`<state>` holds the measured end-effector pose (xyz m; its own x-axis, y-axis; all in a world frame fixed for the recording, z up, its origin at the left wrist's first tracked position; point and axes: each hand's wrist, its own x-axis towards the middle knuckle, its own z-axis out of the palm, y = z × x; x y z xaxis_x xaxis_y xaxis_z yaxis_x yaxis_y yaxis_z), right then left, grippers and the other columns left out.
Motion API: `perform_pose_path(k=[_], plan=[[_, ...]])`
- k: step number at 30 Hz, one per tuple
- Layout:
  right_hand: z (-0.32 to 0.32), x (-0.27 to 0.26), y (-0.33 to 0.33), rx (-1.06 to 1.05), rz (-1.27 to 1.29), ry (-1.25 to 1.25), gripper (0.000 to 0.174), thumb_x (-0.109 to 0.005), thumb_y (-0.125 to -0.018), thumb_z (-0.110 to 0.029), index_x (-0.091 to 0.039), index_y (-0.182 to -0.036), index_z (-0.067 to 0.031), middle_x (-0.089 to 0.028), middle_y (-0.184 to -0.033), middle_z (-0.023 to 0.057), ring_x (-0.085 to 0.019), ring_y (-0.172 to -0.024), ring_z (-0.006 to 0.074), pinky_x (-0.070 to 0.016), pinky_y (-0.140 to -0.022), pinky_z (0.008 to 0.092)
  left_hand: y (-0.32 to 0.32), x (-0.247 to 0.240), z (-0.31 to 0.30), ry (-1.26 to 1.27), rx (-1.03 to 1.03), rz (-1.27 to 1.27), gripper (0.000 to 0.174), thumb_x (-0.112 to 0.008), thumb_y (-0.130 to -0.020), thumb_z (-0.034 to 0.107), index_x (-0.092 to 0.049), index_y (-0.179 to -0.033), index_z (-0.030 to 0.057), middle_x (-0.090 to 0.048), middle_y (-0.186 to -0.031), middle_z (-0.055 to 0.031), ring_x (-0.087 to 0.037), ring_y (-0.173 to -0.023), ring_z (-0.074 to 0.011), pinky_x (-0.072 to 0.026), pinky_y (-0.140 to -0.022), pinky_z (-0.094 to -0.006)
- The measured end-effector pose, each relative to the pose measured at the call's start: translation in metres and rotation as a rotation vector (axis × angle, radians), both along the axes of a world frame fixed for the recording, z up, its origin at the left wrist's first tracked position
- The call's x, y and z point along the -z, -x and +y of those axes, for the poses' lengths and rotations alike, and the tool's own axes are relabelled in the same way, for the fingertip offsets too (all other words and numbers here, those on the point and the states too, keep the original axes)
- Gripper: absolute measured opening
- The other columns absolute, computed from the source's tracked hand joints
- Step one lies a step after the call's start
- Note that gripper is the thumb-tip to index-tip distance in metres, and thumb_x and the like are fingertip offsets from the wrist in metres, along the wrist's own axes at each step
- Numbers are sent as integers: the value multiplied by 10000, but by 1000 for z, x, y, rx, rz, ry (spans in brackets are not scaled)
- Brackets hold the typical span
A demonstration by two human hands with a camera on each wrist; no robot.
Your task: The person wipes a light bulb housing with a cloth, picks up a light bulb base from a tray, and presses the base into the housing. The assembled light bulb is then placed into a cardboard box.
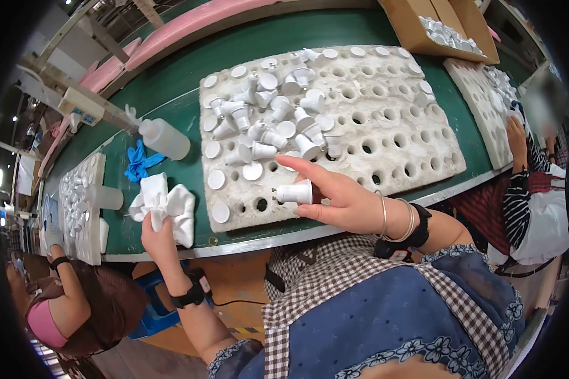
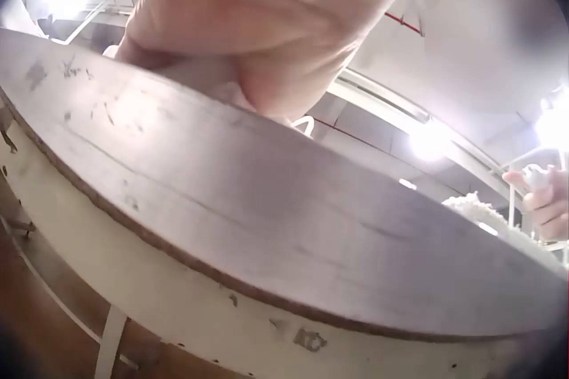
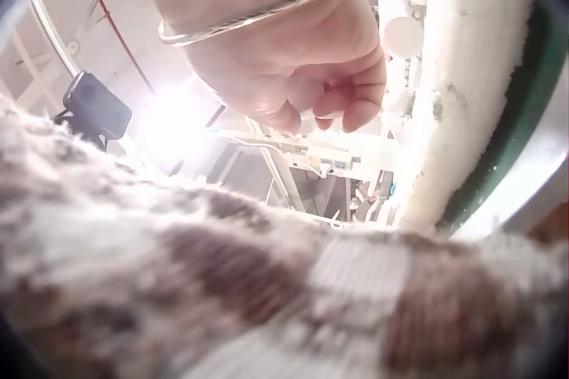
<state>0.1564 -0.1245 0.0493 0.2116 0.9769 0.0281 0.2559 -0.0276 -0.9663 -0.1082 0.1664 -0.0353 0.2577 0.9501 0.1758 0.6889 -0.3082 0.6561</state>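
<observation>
In the head view my right hand (image 1: pixel 346 201) holds a small white spotlight bulb (image 1: pixel 295 192) between thumb and fingers, its two metal pins pointing left. The bulb is over the near edge of a pale foam board (image 1: pixel 450 169) full of round holes. My left hand (image 1: pixel 159 240) pinches a bunched white cloth (image 1: pixel 181 212) at the table's front edge, left of the board. Many similar bulbs (image 1: pixel 239 116) lie heaped on the board's left half, and others sit face up in holes. The left wrist view shows the hand (image 2: pixel 276 15) above the metal edge, its fingertips hidden.
A white squeeze bottle (image 1: pixel 165 139) lies by a blue crumpled glove (image 1: pixel 140 161) on the green table (image 1: pixel 193 35). A carton (image 1: pixel 404 28) of bulbs stands at the back right. Other foam boards (image 1: pixel 473 95) flank mine, with a person working at either side.
</observation>
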Motion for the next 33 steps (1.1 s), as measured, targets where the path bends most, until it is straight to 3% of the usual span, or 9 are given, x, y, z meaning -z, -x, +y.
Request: perform_pose_path(k=[6, 9, 10, 15, 20, 22, 23, 26, 33], plan=[[35, -10, 13, -53, -117, 186, 756, -620, -845, -63, -243, -1497, -125, -557, -1089, 114, -573, -959, 191, -461, -866, 295, -43, -75, -98, 145, 236, -821, 408, -715, -736, 46, -604, -1127, 15, -642, -1006, -115, -613, -883, -233, -479, -843, -335], [61, 24, 24, -140, -577, -525, 802, -683, -772, -141, -275, -1461, -88, -596, -1145, 191, -632, -982, 320, -505, -872, 367, -78, -81, -125, -233, 655, -553, 429, -740, -726, 37, -598, -1131, 15, -645, -1011, -113, -628, -889, -245, -487, -832, -335], [54, 11, 29, -127, -207, -422, 665, -684, -772, -141, -403, -1371, -72, -566, -1201, 194, -604, -1058, 323, -493, -914, 371, -90, -91, -135, -262, 732, -494, 427, -750, -720, 33, -604, -1121, 14, -650, -1001, -111, -632, -890, -247, -490, -825, -337], [56, 4, 35, -174, -474, -290, 311, -567, -856, -252, -578, -1108, -69, -624, -1045, 147, -606, -960, 345, -493, -840, 419, -100, -68, -137, 2, 470, -828, 293, -736, -795, 25, -625, -1062, -18, -659, -963, -103, -627, -852, -161, -500, -763, -289], [65, 6, 36, -67, -515, -379, 361, -512, -915, -267, -535, -1208, -58, -631, -866, 123, -630, -753, 284, -508, -701, 393, -108, -68, -125, 7, 344, -921, 274, -720, -820, 33, -616, -1067, -28, -651, -982, -79, -621, -853, -149, -505, -756, -291], [59, -13, 34, -74, 514, 185, 479, -477, -975, -285, -404, -1387, -52, -570, -876, 104, -540, -594, 148, -503, -605, 299, -101, -64, -98, 144, 64, -1095, 257, -689, -846, 34, -601, -1079, -29, -642, -1007, -73, -623, -856, -152, -514, -750, -286], [57, -10, 30, -61, 662, 123, 528, -404, -1008, -315, -297, -1453, -53, -498, -754, 53, -380, -471, 51, -422, -460, 215, -88, -61, -82, 73, 72, -1111, 247, -668, -860, 29, -592, -1087, -30, -640, -1020, -83, -625, -864, -159, -526, -751, -293], [51, -7, 11, -82, 910, 85, 544, -354, -1015, -379, -305, -1452, -58, -507, -727, 66, -412, -474, 68, -437, -454, 215, -71, -73, -59, 41, 26, -1299, 249, -625, -887, 14, -569, -1124, -39, -632, -1051, -113, -631, -891, -180, -560, -761, -324], [40, -7, -11, -20, 971, 75, 570, -368, -1007, -438, -327, -1414, -40, -550, -698, 101, -387, -419, 85, -448, -434, 260, -48, -43, -27, -113, 163, -218, 470, -714, -812, 147, -562, -1223, -22, -608, -1173, -161, -575, -1095, -266, -424, -943, -354]])
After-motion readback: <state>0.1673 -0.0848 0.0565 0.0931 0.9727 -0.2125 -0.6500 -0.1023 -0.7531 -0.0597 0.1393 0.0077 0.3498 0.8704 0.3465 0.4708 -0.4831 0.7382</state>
